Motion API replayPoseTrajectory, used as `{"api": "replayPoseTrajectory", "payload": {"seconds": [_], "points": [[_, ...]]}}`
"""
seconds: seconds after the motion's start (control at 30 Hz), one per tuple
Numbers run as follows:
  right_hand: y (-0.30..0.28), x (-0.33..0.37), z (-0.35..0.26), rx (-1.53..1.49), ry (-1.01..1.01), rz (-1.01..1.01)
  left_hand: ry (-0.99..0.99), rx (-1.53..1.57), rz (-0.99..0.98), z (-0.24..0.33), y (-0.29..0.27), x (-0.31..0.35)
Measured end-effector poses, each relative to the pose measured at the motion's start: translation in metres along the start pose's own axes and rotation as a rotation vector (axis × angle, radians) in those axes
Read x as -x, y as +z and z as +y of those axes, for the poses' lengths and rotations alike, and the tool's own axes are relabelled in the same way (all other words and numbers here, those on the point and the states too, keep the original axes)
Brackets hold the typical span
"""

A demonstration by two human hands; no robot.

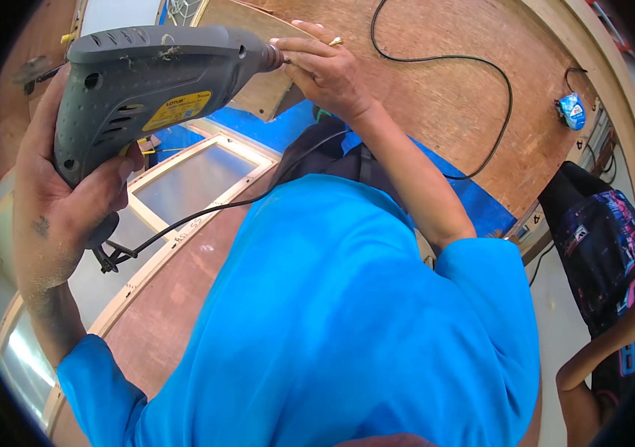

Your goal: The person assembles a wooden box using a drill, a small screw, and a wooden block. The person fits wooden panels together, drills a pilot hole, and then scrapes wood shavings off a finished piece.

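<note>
My left hand (60,201) is wrapped round the handle of a grey corded electric drill (220,63), which has a yellow label on its side. The drill lies level across the upper left, its chuck (267,58) pointing right. At the chuck's front, my right hand (336,82) has its fingers closed about the short drill bit (286,61); they hide part of it. One finger wears a ring. Behind the chuck is a wooden panel or box side (265,97). A black cord (239,203) runs from the drill handle across my body.
A wooden board (437,89) spans the upper right, with a black cable (507,82) looped on it and a small blue packet (571,112). Wooden frames (217,197) with pale panels lie at left. Another person's arm (601,350) and dark patterned clothing show at right.
</note>
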State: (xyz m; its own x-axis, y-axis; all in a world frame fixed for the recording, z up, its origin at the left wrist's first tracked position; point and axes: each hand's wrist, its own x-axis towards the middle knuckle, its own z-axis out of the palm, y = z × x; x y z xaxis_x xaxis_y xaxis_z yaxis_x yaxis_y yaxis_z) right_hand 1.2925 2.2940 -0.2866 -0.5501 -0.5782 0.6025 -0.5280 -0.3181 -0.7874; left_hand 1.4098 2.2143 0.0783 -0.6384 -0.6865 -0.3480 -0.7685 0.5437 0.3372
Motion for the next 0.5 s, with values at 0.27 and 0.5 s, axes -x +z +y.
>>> {"api": "replayPoseTrajectory", "payload": {"seconds": [0.27,0.5], "points": [[-0.013,0.003,-0.01,-0.209,0.118,0.034,-0.033,0.131,-0.053,0.005,0.004,-0.004],[-0.022,0.02,0.025,-0.672,0.707,-0.055,-0.069,0.069,-0.073,0.017,0.002,-0.004]]}}
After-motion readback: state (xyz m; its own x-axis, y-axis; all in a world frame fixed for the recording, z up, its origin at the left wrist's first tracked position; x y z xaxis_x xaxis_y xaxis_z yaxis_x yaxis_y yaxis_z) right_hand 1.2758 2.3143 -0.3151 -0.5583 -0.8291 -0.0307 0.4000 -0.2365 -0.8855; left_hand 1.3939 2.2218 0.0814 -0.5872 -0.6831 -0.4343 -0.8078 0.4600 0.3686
